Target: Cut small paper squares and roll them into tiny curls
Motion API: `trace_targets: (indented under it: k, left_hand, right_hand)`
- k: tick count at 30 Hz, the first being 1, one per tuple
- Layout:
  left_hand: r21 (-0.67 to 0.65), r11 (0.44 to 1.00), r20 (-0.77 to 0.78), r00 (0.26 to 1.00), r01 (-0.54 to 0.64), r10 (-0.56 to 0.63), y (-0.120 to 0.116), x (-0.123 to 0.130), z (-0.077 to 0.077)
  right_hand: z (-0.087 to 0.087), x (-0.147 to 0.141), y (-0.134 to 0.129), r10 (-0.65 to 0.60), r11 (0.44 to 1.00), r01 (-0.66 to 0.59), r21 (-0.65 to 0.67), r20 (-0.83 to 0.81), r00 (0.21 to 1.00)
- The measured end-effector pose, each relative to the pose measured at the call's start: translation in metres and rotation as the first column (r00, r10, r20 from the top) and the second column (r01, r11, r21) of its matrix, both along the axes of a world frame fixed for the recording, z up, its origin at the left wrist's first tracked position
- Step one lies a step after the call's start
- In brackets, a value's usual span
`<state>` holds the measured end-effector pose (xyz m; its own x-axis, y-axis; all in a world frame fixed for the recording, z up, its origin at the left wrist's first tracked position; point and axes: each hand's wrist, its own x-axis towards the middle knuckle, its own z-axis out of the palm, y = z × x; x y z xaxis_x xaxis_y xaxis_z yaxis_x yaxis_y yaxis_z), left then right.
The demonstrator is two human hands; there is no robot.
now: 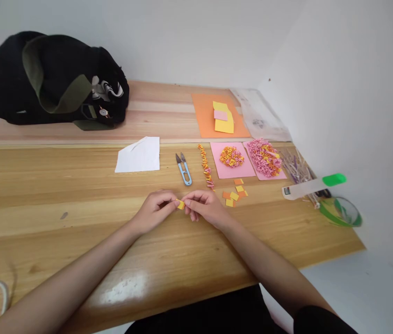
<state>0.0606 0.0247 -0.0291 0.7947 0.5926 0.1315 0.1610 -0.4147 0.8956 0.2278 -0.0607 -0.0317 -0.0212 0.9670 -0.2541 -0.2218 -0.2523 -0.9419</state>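
Between my two hands is a small yellow and orange paper piece [180, 204], low over the wooden table. My left hand [156, 209] pinches its left end, and my right hand [206, 207] pinches the right end. Several small yellow and orange paper pieces [234, 196] lie just right of my right hand. A row of tiny rolled papers [204, 162] runs away from me beyond it. Blue thread snips [184, 170] rest on the table beyond my hands.
Two pink sheets [219, 170] hold heaps of pink, orange and yellow rolls. Behind are an orange sheet [203, 125] and yellow paper. White paper [139, 157] and a black bag [5, 88] are left; a green-ended stick [304, 188] and tape roll [332, 215] are right.
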Motion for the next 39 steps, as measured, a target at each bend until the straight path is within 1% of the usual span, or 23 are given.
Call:
trace_targets:
  k: [9,18,27,39]
  left_hand:
    - [-0.018,1.0,0.003,1.0,-0.006,0.006,0.0003,0.0,-0.0012]
    - [-0.023,1.0,-0.008,1.0,-0.007,0.007,0.0001,0.0003,-0.0008]
    - [-0.064,0.997,0.002,0.999,-0.038,0.038,-0.0006,0.0005,-0.0004]
    - [-0.055,0.998,0.01,1.0,-0.027,0.027,-0.0005,0.0004,-0.0001]
  right_hand:
    - [0.0005,0.0003,0.0004,-0.002,1.0,0.002,-0.011,-0.036,0.999]
    - [0.0025,0.0004,0.0,-0.002,1.0,0.001,-0.031,-0.035,0.999]
    - [0.003,0.0009,0.0006,-0.008,1.0,0.007,-0.029,-0.024,1.0]
    - [0.0051,0.0007,0.001,-0.016,0.999,0.015,-0.028,-0.015,1.0]
